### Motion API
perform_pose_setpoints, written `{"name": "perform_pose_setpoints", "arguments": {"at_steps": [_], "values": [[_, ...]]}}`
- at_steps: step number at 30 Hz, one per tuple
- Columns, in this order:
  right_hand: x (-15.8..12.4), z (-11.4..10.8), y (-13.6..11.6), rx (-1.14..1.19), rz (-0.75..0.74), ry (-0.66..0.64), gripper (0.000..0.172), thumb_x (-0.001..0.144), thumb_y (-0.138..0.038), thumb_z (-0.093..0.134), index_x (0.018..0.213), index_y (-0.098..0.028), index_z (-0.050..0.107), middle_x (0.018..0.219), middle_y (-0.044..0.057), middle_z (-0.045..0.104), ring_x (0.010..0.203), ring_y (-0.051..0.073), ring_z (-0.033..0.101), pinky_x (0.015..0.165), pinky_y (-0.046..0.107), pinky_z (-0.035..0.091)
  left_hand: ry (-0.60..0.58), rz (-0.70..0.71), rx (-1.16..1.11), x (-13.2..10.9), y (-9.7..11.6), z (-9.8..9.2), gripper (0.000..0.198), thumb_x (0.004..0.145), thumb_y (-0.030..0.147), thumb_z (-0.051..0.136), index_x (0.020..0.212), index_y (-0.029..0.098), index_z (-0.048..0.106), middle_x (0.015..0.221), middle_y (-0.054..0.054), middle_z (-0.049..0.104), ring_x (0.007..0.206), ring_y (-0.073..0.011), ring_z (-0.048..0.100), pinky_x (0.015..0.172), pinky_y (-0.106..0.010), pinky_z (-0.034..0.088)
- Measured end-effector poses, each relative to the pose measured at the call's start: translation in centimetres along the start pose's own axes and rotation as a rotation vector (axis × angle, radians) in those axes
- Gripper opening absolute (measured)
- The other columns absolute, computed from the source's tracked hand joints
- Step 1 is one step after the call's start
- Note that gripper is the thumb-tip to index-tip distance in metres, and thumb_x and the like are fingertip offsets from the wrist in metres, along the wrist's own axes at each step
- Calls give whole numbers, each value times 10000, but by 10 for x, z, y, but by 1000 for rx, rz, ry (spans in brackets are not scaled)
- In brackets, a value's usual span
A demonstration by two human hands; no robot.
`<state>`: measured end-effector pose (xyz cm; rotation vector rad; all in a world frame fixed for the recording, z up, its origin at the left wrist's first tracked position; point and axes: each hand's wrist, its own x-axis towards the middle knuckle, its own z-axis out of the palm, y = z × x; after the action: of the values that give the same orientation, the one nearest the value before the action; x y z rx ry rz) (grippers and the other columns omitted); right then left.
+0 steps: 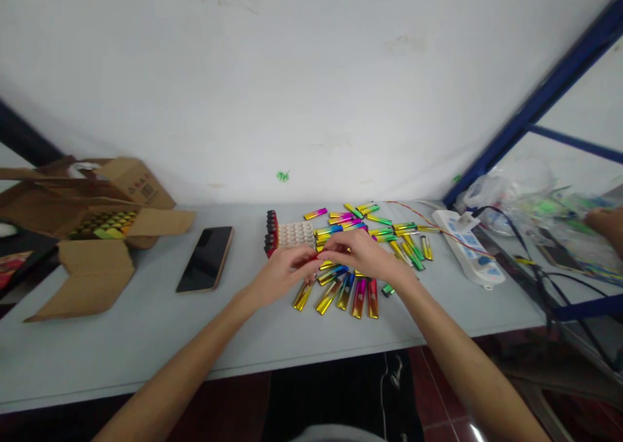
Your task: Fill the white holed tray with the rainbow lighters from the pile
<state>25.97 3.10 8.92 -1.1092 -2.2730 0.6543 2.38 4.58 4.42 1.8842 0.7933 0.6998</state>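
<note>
Several shiny multicoloured lighter-like sticks [384, 231] lie scattered on the grey table [146, 325], with a row of them [341, 293] just in front of my hands. My left hand [285, 272] and my right hand [364, 254] meet over the pile, fingers pinched together on a reddish stick between them. Behind the hands stands a pale tray with round holes [296, 234]; dark red-capped pieces [270, 233] fill its left edge.
A black phone [206, 258] lies left of the tray. An open cardboard box [92, 228] holding more coloured sticks sits at far left. A white power strip [470, 247] with cables is on the right, beside a blue frame and another person's hand [606, 224].
</note>
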Motion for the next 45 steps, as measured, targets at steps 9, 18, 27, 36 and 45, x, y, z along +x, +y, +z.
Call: {"name": "perform_pose_setpoints", "arguments": {"at_steps": [9,18,27,36,45], "values": [[15,-5,51,-225,94,402,576,1092,-596,404,741,-195,623,619,-5,585,567,145,512,604,288,347,-17,-83,-410,3,-13,20,458,980,629,592,1137,211,487,895,-40,707,565,-93,508,490,-212,372],[6,27,67,-262,57,331,365,1101,-482,467,1030,-209,698,944,73,762,831,233,706,764,328,464,158,-164,-511,7,-11,10,498,909,680,664,948,205,517,696,73,430,534,-72,353,468,-204,298],[3,27,62,-241,74,330,394,1122,-458,413,921,-216,649,867,66,716,779,214,659,738,319,436,274,-237,-185,5,-9,12,526,939,652,544,661,218,439,567,55,363,560,-114,354,500,-248,270],[-1,27,66,-233,123,350,468,1124,-512,364,851,-222,610,788,53,664,693,194,582,686,320,388,277,-285,-106,1,-10,19,438,899,548,550,627,232,414,527,58,341,498,-108,311,459,-253,221],[-1,28,64,-199,107,371,429,1126,-461,401,819,-220,579,772,34,650,685,188,581,690,314,384,-99,-207,-311,-2,8,-2,520,984,666,545,772,192,534,710,-1,551,637,-130,512,643,-289,455]]}}
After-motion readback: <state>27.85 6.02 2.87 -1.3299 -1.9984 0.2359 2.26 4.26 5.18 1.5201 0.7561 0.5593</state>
